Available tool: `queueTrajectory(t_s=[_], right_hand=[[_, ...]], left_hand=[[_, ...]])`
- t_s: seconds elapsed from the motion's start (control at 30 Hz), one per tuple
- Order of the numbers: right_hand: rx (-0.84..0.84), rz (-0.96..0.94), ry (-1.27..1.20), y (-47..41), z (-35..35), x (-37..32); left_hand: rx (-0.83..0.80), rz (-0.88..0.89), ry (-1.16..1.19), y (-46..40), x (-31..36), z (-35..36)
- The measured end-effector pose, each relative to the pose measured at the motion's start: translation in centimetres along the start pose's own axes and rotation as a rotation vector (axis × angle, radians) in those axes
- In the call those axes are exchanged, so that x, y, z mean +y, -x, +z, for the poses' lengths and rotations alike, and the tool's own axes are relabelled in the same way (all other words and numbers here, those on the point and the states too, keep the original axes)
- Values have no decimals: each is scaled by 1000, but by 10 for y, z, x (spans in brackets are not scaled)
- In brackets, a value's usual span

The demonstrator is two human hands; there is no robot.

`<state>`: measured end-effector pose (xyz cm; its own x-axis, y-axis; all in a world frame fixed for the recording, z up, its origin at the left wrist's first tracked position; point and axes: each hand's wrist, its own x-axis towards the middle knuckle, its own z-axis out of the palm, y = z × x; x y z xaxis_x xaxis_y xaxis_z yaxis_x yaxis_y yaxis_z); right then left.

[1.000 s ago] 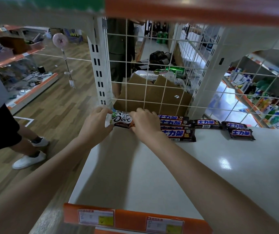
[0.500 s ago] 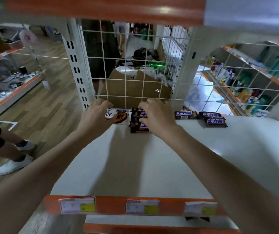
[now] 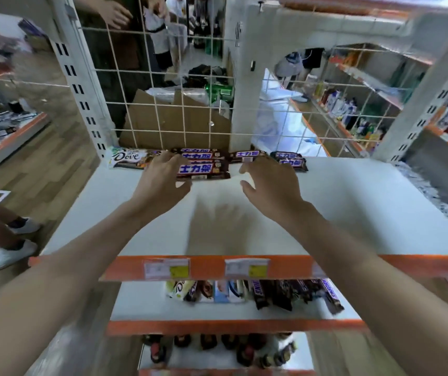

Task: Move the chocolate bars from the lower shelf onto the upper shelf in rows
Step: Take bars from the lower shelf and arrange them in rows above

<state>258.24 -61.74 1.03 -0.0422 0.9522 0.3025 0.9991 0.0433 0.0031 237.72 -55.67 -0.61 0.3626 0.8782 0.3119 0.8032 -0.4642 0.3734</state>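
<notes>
A person reaches both arms over the white upper shelf, where a row already runs along the back wire grid: 1 white Dove bar at the left, then several brown Snickers bars. The left hand and right hand hover there, fingers spread and holding nothing. On the lower shelf a jumbled pile of chocolate bars waits, so the job looks well under half done.
</notes>
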Motion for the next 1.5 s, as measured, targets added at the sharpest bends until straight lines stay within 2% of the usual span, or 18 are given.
queueTrajectory(t_s=[0.2, 0.4, 0.6, 0.73, 0.87, 0.93, 1.2, 1.5], right_hand=[[-48, 7, 4, 45, -9, 30], [-17, -40, -22, 90, -13, 45], [-23, -63, -149, 135, -8, 42], [27, -74, -201, 162, -2, 46], [154, -96, -227, 186, 2, 50], [164, -94, -259, 197, 4, 51], [-42, -81, -239, 231, 41, 60], [-135, -34, -176, 236, 96, 75]], left_hand=[[-10, -5, 51, 31, 51, 12], [11, 1, 135, 69, 89, 24], [-16, -49, 158, 106, 115, 42], [6, -75, 166, 131, 124, 50], [87, 11, 132, 151, 139, 56], [97, 28, 163, 160, 148, 60], [-67, -5, 164, 198, 158, 108], [-221, -46, 129, 192, 133, 158]])
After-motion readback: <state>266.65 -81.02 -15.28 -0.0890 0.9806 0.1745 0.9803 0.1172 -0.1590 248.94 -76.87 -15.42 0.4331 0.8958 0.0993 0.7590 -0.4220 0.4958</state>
